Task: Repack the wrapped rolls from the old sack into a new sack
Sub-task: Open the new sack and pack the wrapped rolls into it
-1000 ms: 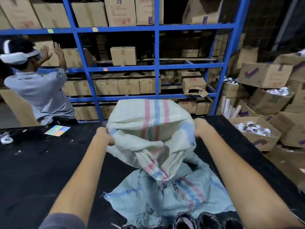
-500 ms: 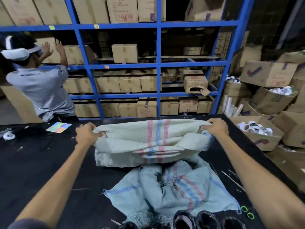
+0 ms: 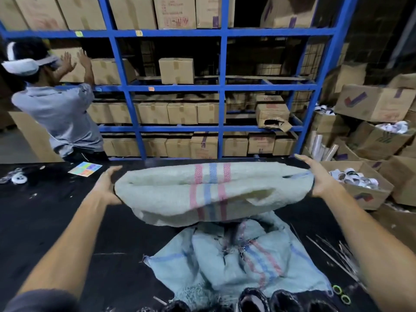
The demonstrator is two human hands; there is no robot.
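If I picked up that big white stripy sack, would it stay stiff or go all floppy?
Probably floppy: the white sack sags in the middle between the left hand and right hand holding its ends. Likely light too, since no lumps bulge through it. Its woven cloth looks rough, so it probably wouldn't slip from your fingers.

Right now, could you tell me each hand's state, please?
Left hand: grips one end of the pale striped woven sack.
Right hand: grips the other end.
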